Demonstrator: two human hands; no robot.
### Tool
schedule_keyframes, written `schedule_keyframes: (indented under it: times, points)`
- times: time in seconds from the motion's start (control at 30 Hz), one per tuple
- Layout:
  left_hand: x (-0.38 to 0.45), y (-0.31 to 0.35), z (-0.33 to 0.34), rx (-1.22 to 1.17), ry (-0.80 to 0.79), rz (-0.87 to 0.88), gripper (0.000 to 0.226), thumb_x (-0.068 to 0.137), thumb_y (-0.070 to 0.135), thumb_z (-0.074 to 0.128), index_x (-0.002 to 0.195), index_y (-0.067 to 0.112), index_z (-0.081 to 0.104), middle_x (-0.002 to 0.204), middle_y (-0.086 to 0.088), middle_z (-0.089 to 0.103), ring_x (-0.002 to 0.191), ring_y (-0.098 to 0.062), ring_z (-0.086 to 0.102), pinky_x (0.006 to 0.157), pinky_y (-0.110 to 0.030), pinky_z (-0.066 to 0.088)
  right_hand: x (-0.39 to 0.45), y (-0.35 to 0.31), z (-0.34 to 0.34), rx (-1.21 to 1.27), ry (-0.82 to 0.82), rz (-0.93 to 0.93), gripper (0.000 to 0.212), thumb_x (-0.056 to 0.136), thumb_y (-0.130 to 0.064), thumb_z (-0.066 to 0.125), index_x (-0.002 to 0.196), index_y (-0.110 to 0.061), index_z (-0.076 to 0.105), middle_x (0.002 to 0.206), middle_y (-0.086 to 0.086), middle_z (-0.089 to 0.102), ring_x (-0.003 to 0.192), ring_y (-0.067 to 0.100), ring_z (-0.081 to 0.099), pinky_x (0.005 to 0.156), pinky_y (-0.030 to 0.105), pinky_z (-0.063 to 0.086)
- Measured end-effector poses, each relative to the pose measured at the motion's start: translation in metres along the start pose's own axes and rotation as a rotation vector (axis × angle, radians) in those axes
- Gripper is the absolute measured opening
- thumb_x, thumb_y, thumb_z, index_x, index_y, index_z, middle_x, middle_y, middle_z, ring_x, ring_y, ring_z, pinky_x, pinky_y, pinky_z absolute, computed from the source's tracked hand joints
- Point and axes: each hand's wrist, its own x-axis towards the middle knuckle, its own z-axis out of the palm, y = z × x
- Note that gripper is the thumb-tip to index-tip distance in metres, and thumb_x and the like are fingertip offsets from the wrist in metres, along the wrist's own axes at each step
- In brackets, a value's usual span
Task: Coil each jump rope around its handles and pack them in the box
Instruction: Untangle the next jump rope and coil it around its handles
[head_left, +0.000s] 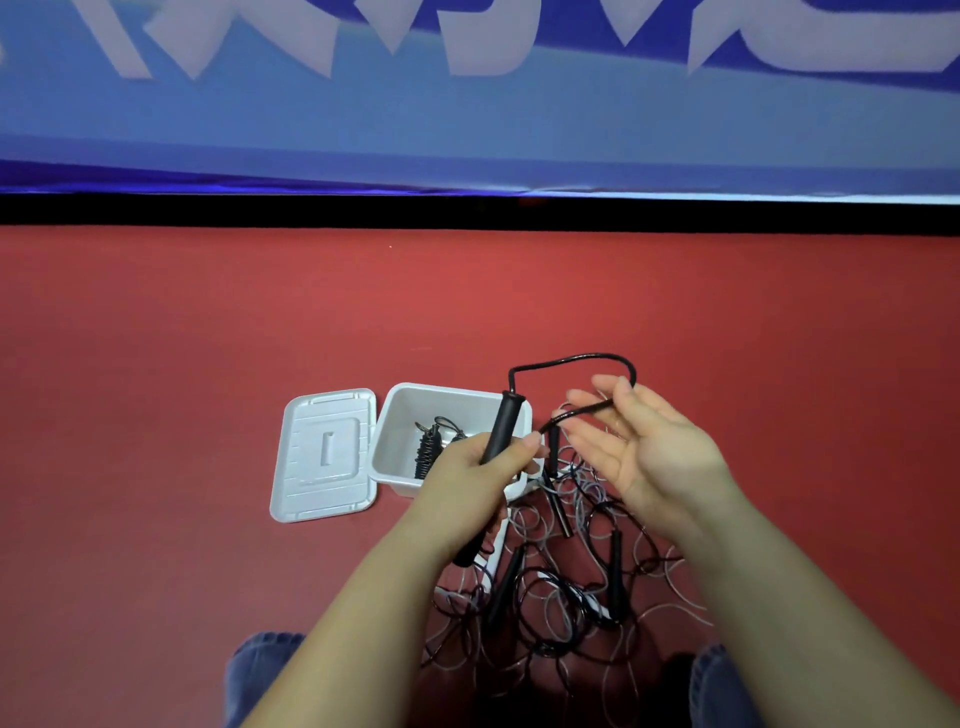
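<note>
Head view, centre frame: left hand (470, 470) clamped round a black handle (503, 428); right hand (631, 441) open, fingers straight, the rope (571, 359) looped over them. Rope looks light, springy, kink-prone; best held at the rigid handle. Box (405, 415), left of centre, holds one coiled rope (428, 449); lid (324, 454) beside it. Tangled ropes (561, 587) lie on the floor below.
</note>
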Motion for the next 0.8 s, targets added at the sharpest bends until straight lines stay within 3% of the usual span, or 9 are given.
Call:
schedule_keyframes:
  times: [0.2,0.3,0.37,0.43,0.5,0.57,0.63,0.73,0.8]
  points:
    - [0.006,0.000,0.000,-0.068,0.126,0.086,0.019,0.092,0.028,0.058,0.082,0.016,0.069,0.069,0.002,0.062,0.052,-0.010,0.045,0.046,-0.017,0.037,0.000,0.002,0.001,-0.058,-0.042,0.031,0.026,0.095,-0.022,0.048,0.116,-0.011,0.056,0.111,0.014,0.063,0.092,0.025,0.068,0.079,0.035,0.057]
    - [0.007,-0.001,-0.001,-0.102,0.180,0.065,0.021,0.092,0.026,0.057,0.088,0.010,0.068,0.070,0.003,0.066,0.056,-0.008,0.051,0.047,-0.016,0.038,-0.002,0.018,0.000,-0.559,-0.154,0.107,0.036,0.092,-0.012,0.055,0.128,-0.012,0.051,0.117,0.010,0.062,0.096,0.026,0.065,0.083,0.034,0.052]
    - [0.007,-0.001,-0.002,-0.153,0.199,0.044,0.022,0.092,0.026,0.057,0.091,0.006,0.067,0.069,0.003,0.068,0.053,-0.008,0.053,0.046,-0.016,0.038,-0.003,0.033,-0.004,-0.930,-0.298,0.114,0.040,0.090,-0.011,0.059,0.128,-0.017,0.053,0.110,0.002,0.061,0.093,0.019,0.064,0.086,0.032,0.050]
    - [0.007,0.002,-0.001,-0.225,0.196,0.017,0.021,0.092,0.026,0.058,0.091,0.007,0.066,0.069,0.003,0.070,0.051,-0.008,0.054,0.044,-0.016,0.039,-0.003,0.045,-0.005,-1.119,-0.360,0.124,0.036,0.088,-0.014,0.061,0.123,-0.023,0.056,0.105,-0.004,0.060,0.094,0.013,0.063,0.088,0.026,0.049]
    - [0.007,0.006,-0.001,-0.296,0.180,-0.013,0.020,0.093,0.027,0.058,0.088,0.010,0.067,0.069,0.002,0.071,0.050,-0.007,0.054,0.045,-0.017,0.040,-0.001,0.052,-0.003,-1.204,-0.342,0.101,0.017,0.088,-0.018,0.060,0.102,-0.027,0.061,0.086,-0.009,0.059,0.076,0.006,0.058,0.073,0.018,0.045]
    - [0.006,0.008,-0.002,-0.358,0.155,-0.042,0.020,0.093,0.028,0.057,0.086,0.013,0.067,0.072,0.001,0.072,0.051,-0.007,0.056,0.048,-0.018,0.040,0.002,0.057,-0.004,-1.232,-0.298,0.052,0.008,0.088,-0.022,0.060,0.082,-0.027,0.061,0.069,-0.011,0.055,0.061,0.005,0.049,0.066,0.022,0.042]
    - [0.006,0.010,-0.005,-0.416,0.137,-0.059,0.020,0.093,0.029,0.056,0.085,0.016,0.067,0.076,0.000,0.073,0.054,-0.006,0.058,0.053,-0.021,0.039,0.006,0.059,-0.006,-1.187,-0.248,0.042,0.013,0.088,-0.025,0.060,0.077,-0.020,0.062,0.063,-0.006,0.053,0.063,0.012,0.050,0.066,0.028,0.043]
    - [0.008,0.011,-0.012,-0.464,0.120,-0.058,0.015,0.093,0.028,0.057,0.091,0.019,0.068,0.088,0.000,0.075,0.067,-0.007,0.064,0.061,-0.022,0.043,0.010,0.059,-0.006,-1.063,-0.182,0.034,0.023,0.089,-0.027,0.060,0.070,-0.015,0.059,0.068,0.003,0.064,0.072,0.022,0.065,0.069,0.035,0.049]
    - [0.010,0.007,-0.016,-0.409,0.121,-0.040,0.013,0.091,0.026,0.061,0.099,0.019,0.067,0.097,0.001,0.073,0.081,-0.009,0.066,0.067,-0.022,0.047,0.011,0.052,-0.001,-0.885,-0.121,0.030,0.022,0.093,-0.019,0.055,0.072,-0.017,0.058,0.075,0.007,0.066,0.072,0.016,0.068,0.070,0.032,0.054]
